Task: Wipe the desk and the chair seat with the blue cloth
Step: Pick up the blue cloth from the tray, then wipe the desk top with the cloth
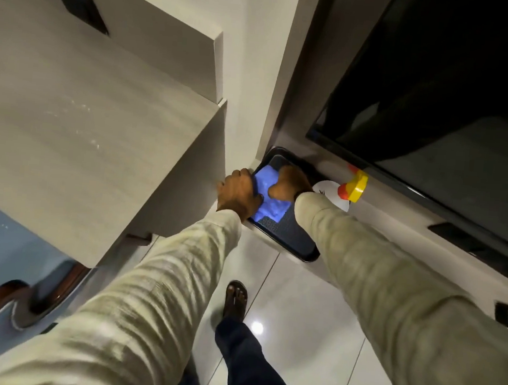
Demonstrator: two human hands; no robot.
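The desk (76,134) stands left, apart from the black tray (289,232) holding the cloth (269,193). Both hands, left (240,195) and right (290,181), close on the cloth; a careless lift could topple the spray bottle (338,193) just beside.

Dim indoor light, glare spot on floor tiles (257,327), blurred sleeves, wide-angle edge distortion
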